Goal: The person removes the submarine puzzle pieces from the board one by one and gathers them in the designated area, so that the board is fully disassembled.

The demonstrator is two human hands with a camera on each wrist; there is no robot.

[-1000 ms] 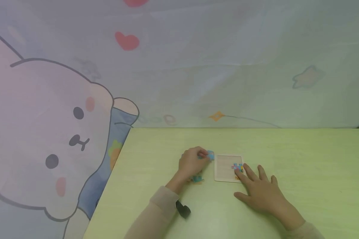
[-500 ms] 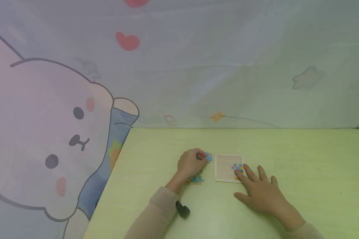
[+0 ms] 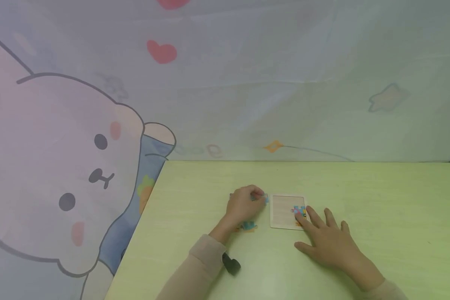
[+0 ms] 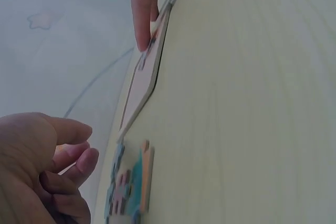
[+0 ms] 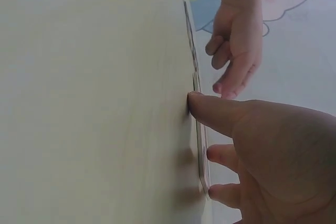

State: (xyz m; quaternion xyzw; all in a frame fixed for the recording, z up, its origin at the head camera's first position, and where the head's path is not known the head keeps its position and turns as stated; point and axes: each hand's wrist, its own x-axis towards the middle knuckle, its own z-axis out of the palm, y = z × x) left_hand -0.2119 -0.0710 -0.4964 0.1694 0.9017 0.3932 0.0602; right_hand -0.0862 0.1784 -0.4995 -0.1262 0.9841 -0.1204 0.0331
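My left hand (image 3: 244,206) hovers over loose jigsaw pieces beside a square wooden puzzle tray (image 3: 283,206). Its fingers are loosely bent, and the left wrist view shows no piece between the thumb and forefinger. Close to those fingertips and the tray's left edge lies a light-blue piece (image 3: 266,199). Nearer me is a teal and orange piece (image 3: 249,226); the hand partly covers the others. With fingers spread, my right hand (image 3: 326,241) reaches over the tray's right side. Its forefinger touches a blue and pink piece (image 3: 299,209) set at that side.
A pale yellow-green tabletop (image 3: 397,200) carries everything. Behind it hangs a printed cloth (image 3: 285,83) with a cartoon bear and hearts. A dark strap-like object (image 3: 231,264) sticks out by the left sleeve.
The left hand shifted slightly left and then back right; the light-blue piece by its fingertips shifted too, now sitting a little lower beside the tray. The right hand stayed in place.
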